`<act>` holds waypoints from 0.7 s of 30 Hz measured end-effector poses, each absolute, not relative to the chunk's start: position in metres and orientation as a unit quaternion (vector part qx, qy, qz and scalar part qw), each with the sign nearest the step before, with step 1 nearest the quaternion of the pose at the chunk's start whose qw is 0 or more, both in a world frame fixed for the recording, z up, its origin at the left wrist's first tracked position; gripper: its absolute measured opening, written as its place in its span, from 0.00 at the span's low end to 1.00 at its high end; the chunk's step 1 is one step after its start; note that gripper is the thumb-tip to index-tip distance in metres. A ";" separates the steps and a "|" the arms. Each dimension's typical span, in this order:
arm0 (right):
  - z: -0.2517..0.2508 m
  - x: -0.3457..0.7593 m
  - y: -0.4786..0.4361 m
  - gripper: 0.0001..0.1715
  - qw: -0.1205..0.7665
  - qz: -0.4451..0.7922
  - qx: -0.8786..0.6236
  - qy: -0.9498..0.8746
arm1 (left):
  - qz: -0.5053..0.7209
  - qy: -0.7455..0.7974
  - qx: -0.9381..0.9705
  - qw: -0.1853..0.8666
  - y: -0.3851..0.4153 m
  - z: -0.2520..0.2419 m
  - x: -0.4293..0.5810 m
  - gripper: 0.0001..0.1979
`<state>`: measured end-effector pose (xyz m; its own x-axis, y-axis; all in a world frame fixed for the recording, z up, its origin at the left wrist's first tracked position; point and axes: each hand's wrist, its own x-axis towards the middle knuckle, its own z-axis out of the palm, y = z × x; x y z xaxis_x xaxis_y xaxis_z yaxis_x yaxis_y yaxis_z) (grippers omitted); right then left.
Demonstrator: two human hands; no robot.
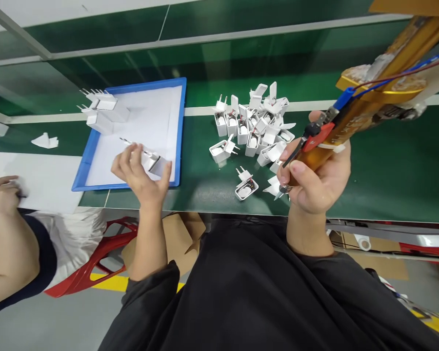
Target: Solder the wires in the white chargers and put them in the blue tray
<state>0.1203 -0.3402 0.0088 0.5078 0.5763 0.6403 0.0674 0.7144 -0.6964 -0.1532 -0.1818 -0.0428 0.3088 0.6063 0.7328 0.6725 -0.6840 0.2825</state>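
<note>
My left hand (pixel 142 178) is over the blue tray, thumb and fingers on either side of a white plug charger (pixel 157 164) with its pins pointing left. In my right hand (pixel 320 183) is a gold-coloured glue gun (pixel 324 148) with a red lever; its lower tip points down toward the bench. Below and left of that hand, one open charger housing (pixel 246 189) stands apart, its pin cap tilted up. Several more open housings (pixel 242 130) cluster behind it, showing wires and white filling. Part of the cluster is hidden by my right hand.
The blue tray (pixel 183 124) has a white liner and several closed chargers (pixel 104 109) at its back left. Blue and red wires (pixel 388 80) run from the glue gun to the upper right. A co-worker's hand (pixel 2 195) rests over white sheeting at left, near a red chair (pixel 91 263).
</note>
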 end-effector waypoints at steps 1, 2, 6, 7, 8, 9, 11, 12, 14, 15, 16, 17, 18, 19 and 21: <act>0.009 0.120 -0.341 0.24 0.801 0.157 -0.341 -0.467 | -0.450 -0.348 -0.822 0.011 -0.198 -0.043 -0.138 0.29; 0.009 0.120 -0.341 0.23 0.803 0.156 -0.340 -0.464 | -0.443 -0.296 -0.846 -0.031 -0.216 -0.046 -0.122 0.25; 0.011 0.121 -0.345 0.22 0.795 0.160 -0.357 -0.463 | -0.335 -0.198 -0.888 -0.247 -0.276 -0.071 -0.059 0.40; 0.011 0.121 -0.345 0.22 0.792 0.163 -0.361 -0.464 | -0.330 -0.220 -0.868 -0.299 -0.285 -0.078 -0.048 0.46; 0.012 0.120 -0.344 0.22 0.790 0.165 -0.361 -0.466 | -0.327 -0.253 -0.842 -0.345 -0.291 -0.084 -0.039 0.51; 0.012 0.119 -0.343 0.21 0.789 0.167 -0.359 -0.470 | -0.324 -0.288 -0.817 -0.380 -0.295 -0.089 -0.034 0.52; 0.015 0.115 -0.337 0.21 0.786 0.168 -0.347 -0.484 | -0.306 -0.339 -0.794 -0.402 -0.298 -0.094 -0.030 0.45; 0.017 0.112 -0.334 0.22 0.783 0.167 -0.341 -0.493 | -0.294 -0.349 -0.797 -0.395 -0.298 -0.094 -0.030 0.38; 0.021 0.105 -0.326 0.23 0.775 0.165 -0.340 -0.507 | -0.277 -0.346 -0.818 -0.368 -0.298 -0.089 -0.035 0.24; 0.024 0.101 -0.323 0.23 0.770 0.164 -0.345 -0.512 | -0.273 -0.338 -0.828 -0.354 -0.298 -0.086 -0.038 0.19; 0.026 0.097 -0.320 0.24 0.764 0.165 -0.351 -0.516 | -0.271 -0.332 -0.836 -0.343 -0.300 -0.082 -0.042 0.17; 0.029 0.093 -0.317 0.24 0.757 0.166 -0.357 -0.521 | -0.269 -0.328 -0.842 -0.333 -0.302 -0.077 -0.046 0.17; 0.031 0.089 -0.315 0.25 0.750 0.168 -0.363 -0.527 | -0.268 -0.328 -0.846 -0.323 -0.304 -0.074 -0.050 0.18; 0.032 0.086 -0.314 0.26 0.746 0.167 -0.366 -0.531 | -0.268 -0.330 -0.849 -0.313 -0.305 -0.070 -0.054 0.18; 0.035 0.081 -0.313 0.27 0.739 0.167 -0.372 -0.536 | -0.269 -0.338 -0.853 -0.294 -0.308 -0.064 -0.061 0.19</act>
<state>0.0807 -0.3132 0.0349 0.3699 0.6452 0.6685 0.1515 0.6681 -0.7285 -0.0607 -0.3081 -0.0640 0.6268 0.7343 0.2607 0.4173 -0.5988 0.6836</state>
